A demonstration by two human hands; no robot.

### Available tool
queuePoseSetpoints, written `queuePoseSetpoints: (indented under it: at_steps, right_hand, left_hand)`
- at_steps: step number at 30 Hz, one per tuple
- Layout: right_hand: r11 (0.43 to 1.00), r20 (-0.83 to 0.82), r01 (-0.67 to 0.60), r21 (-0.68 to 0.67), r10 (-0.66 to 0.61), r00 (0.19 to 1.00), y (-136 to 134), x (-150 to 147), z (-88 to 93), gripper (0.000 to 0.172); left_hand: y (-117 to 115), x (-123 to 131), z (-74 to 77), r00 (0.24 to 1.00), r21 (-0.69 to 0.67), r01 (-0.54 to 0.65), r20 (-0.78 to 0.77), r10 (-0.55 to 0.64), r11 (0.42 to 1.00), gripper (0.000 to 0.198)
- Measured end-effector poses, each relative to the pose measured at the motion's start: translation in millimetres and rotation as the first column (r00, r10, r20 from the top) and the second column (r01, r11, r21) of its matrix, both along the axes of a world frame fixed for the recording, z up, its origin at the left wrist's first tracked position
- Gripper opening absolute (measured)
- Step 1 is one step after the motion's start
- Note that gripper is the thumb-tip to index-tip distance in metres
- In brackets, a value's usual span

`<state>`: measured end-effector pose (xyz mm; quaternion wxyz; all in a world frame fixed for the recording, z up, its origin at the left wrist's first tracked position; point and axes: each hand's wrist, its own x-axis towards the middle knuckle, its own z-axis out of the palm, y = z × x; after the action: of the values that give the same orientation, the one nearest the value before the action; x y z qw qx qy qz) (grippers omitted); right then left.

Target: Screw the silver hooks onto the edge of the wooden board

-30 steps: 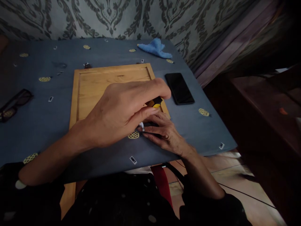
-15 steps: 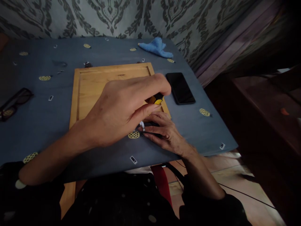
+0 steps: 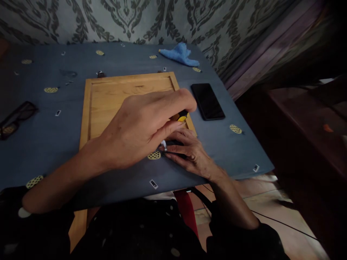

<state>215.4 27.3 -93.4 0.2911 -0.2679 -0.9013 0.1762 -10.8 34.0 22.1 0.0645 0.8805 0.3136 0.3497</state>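
My left hand (image 3: 138, 126) is closed round a yellow and black handle (image 3: 182, 116), gripped between thumb and fingers above the lower right of a wooden board (image 3: 108, 97). Just below it, my right hand (image 3: 192, 151) presses its fingers round a dark object (image 3: 175, 143) at the board's near right corner. A small shiny metal piece (image 3: 164, 145) shows at that object's left end. The lower part of the handled tool is hidden behind my left hand, and most of the dark object is covered by my right fingers.
A black phone (image 3: 208, 102) lies right of the board. Behind it is a crumpled blue cloth (image 3: 180, 55). Dark-framed glasses (image 3: 18, 117) rest at the far left of the blue tablecloth (image 3: 244, 151). Small dark items (image 3: 101, 74) sit at the board's back edge.
My left hand has turned and lowered very slightly, with the yellow and black handle still in it. My right hand keeps its place.
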Motion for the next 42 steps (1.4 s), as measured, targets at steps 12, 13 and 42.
queuePoseSetpoints:
  at_steps: [12,13,42]
  right_hand:
    - [1.000,0.010,0.005,-0.007,-0.004,1.000,0.0,0.4,1.1,0.017]
    - [1.000,0.010,0.004,-0.010,-0.004,1.000,0.1,0.4,1.1,0.017]
    - [0.999,-0.007,-0.003,-0.043,0.003,1.000,-0.3,0.3,2.3,0.018]
  left_hand:
    - [-0.2,4.5,-4.0,0.997,0.054,-0.025,0.074,0.021,0.998,0.012]
    - [-0.7,4.3,-3.1,0.997,0.045,-0.026,0.072,0.022,0.999,0.013]
    - [-6.5,-3.9,13.1,0.995,-0.009,-0.099,-0.007,0.099,0.995,0.016]
